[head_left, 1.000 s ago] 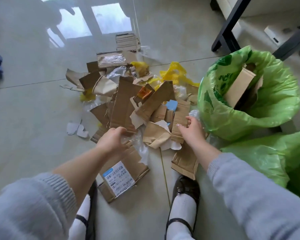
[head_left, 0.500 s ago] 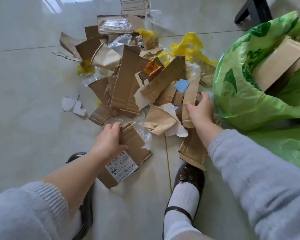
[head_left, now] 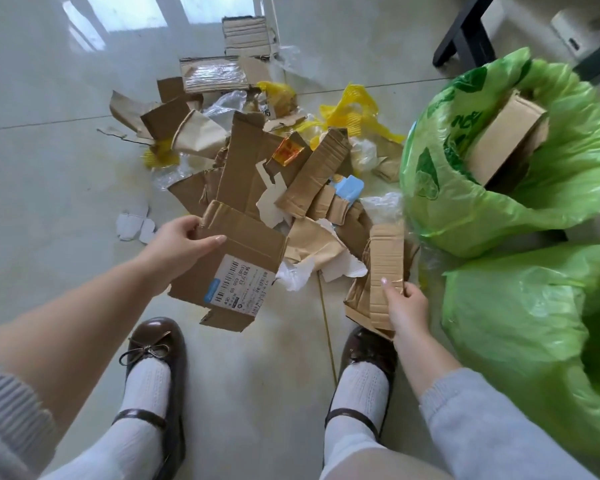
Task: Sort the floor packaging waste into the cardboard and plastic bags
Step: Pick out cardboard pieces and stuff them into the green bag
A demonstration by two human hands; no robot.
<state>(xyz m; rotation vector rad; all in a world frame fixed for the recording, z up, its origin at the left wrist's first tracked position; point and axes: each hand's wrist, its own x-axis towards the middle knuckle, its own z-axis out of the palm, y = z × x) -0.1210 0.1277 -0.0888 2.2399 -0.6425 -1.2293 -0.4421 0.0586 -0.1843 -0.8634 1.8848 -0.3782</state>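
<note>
Labelled cardboard (head_left: 229,258) creased and torn, gripped by left hand (head_left: 181,244), right hand (head_left: 404,303) pinching corrugated strip (head_left: 386,268)

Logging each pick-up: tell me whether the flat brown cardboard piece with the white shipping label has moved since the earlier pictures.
Yes. The flat brown cardboard piece with the white shipping label, gripped by the left hand, has risen off the floor and now overlaps the cardboard pile.

Left hand (head_left: 181,242) thumb-over pinching, right hand (head_left: 404,301) fingers curled gripping, both forearms extended

Near green bag (head_left: 534,306) cut by right edge; shipping label (head_left: 239,285) print too small.
</note>
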